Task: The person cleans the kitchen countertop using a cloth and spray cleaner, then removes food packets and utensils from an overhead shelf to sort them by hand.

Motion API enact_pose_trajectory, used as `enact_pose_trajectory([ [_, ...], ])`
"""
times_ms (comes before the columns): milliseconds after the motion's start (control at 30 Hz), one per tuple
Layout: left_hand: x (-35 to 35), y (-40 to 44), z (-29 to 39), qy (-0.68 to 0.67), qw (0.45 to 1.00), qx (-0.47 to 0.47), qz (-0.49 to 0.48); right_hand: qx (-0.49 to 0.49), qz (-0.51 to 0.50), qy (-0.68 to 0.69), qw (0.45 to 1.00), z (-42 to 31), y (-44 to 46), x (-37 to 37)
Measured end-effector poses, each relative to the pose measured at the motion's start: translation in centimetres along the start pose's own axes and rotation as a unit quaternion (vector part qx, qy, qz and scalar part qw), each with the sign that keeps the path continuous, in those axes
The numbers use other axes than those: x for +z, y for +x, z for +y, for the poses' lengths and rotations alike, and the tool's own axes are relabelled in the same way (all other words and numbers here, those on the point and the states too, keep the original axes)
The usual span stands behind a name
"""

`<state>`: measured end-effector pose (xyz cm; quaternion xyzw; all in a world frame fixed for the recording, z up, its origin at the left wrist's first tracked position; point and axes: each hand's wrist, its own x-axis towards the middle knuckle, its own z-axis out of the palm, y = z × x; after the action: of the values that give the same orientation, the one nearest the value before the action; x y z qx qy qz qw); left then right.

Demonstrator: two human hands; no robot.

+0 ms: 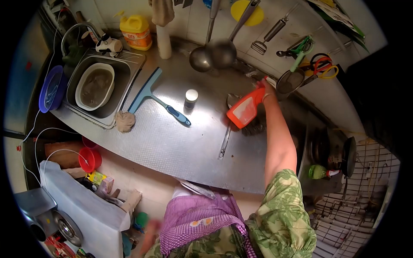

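While clamping right hand (267, 89) on neck of orange bottle (245, 111), holding it tilted over bench (180, 155). Can't tell state of left hand (152, 229), blurred beside apron (187, 217). Farther left, see jar (190, 99), then squeegee (146, 91) by sink (134, 64).

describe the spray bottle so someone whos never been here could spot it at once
Find the long steel counter, then the right hand above its right half. The spray bottle is in that hand, tilted, orange-red with a pale label. Its colour sets it apart from the blue squeegee and the white-capped jar.
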<state>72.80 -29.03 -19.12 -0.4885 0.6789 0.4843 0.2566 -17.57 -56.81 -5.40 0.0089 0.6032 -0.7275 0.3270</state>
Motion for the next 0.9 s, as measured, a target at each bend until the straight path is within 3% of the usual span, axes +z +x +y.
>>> enact_pose_trajectory([
  [133,1.0,0.6,-2.0,0.059,0.978,0.146,0.136,-0.028,-0.116,-0.139,0.983,-0.2,-2.7,2.8],
  [267,-1.3,1.1,-0.7,0.05,0.992,0.096,0.066,-0.118,-0.151,-0.169,0.967,0.8,-1.3,5.8],
  [333,-2.0,0.7,-0.7,0.003,0.997,0.068,0.033,-0.079,-0.107,-0.158,0.978,0.4,-4.1,8.4],
  [467,-1.7,0.1,-0.9,0.024,0.993,0.084,0.079,-0.092,-0.12,-0.106,0.983,-0.1,-7.7,10.4],
  [567,0.9,0.0,-3.4,0.079,0.984,0.107,0.119,-0.125,-0.047,-0.192,0.972,1.3,-2.3,8.6],
  [667,1.8,-0.4,-3.9,0.146,0.975,0.115,0.119,-0.086,-0.026,-0.088,0.992,0.4,-1.3,6.9],
  [767,2.1,-1.1,-4.1,0.108,0.985,0.091,0.1,-0.057,-0.009,-0.151,0.987,-0.4,-4.2,6.0],
  [867,2.3,-3.0,-5.3,0.037,0.996,0.045,0.067,-0.023,-0.144,-0.169,0.975,0.2,-10.1,5.9],
  [900,2.5,-3.8,-5.9,0.014,0.998,0.026,0.053,-0.021,-0.148,-0.195,0.969,0.0,-12.4,6.3],
])
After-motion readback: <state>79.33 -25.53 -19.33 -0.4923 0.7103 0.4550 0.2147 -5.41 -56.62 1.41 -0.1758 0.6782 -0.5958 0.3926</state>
